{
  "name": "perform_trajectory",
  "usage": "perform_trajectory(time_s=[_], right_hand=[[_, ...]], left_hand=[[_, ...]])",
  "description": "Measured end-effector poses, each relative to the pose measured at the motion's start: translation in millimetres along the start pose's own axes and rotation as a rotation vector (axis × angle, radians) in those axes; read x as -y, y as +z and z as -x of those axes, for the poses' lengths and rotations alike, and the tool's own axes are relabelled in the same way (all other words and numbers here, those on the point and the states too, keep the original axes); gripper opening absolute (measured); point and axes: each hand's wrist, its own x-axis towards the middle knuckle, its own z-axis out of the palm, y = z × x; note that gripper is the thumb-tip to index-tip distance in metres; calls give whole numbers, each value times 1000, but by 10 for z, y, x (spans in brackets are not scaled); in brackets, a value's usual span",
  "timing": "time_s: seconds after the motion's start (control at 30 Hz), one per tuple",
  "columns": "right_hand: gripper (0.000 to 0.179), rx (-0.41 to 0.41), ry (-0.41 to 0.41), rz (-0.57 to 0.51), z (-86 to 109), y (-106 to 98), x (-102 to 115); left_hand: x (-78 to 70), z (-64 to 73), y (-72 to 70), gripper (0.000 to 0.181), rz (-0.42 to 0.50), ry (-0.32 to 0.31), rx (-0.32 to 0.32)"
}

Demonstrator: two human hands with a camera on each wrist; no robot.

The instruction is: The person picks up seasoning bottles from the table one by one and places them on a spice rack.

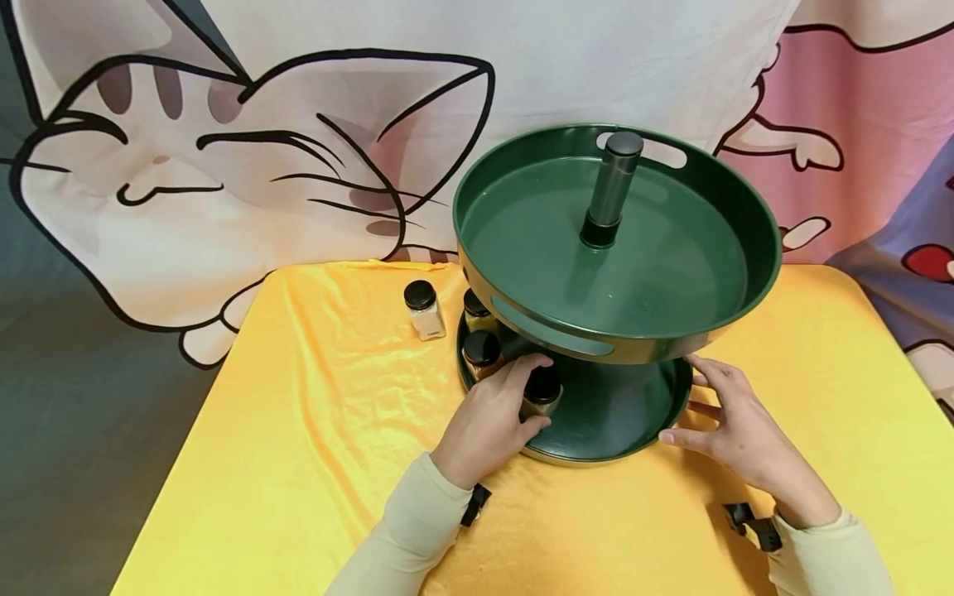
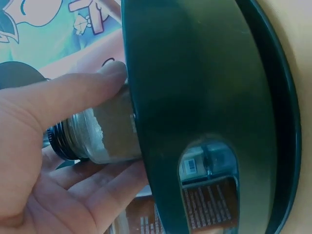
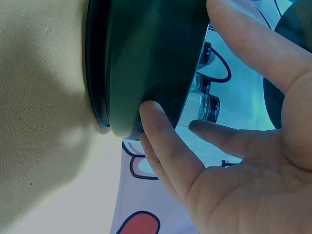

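Observation:
A green two-tier round tray stand has a lower tray (image 1: 619, 426) and an upper tray (image 1: 671, 273). My left hand (image 1: 480, 422) reaches under the upper tray's left front and grips a black-lidded glass spice jar (image 1: 542, 389) between thumb and fingers. In the left wrist view that jar (image 2: 114, 131) shows pale contents behind the lower tray's wall. Two more black-lidded jars, one (image 1: 483, 352) nearer and one (image 1: 477, 308) farther back, stand at the lower tray's left side. With fingers spread, my right hand (image 1: 734, 426) touches the lower tray's right rim.
Left of the stand, a single jar with a black lid (image 1: 425, 310) stands on the yellow tablecloth (image 1: 335, 397). A dark green post (image 1: 613, 190) rises from the upper tray. Behind the table hangs a cartoon cat curtain (image 1: 298, 108).

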Motion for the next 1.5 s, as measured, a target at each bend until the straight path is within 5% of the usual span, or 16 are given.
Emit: perform_trajectory(time_s=[0.43, 0.8, 1.13, 1.23, 1.5], right_hand=[[109, -6, -11, -2, 2, -6, -10], [109, 24, -46, -21, -21, -28, -24], [113, 50, 7, 29, -34, -47, -6], [113, 50, -8, 18, -37, -52, -9], [110, 46, -20, -21, -31, -48, -23]], left_hand=[[-59, 22, -151, 70, -35, 57, -32], [-68, 54, -405, 62, -10, 131, -186], [105, 10, -646, 52, -38, 156, -285], [182, -20, -723, 49, -57, 132, -327], [495, -106, -888, 51, -119, -49, -395]])
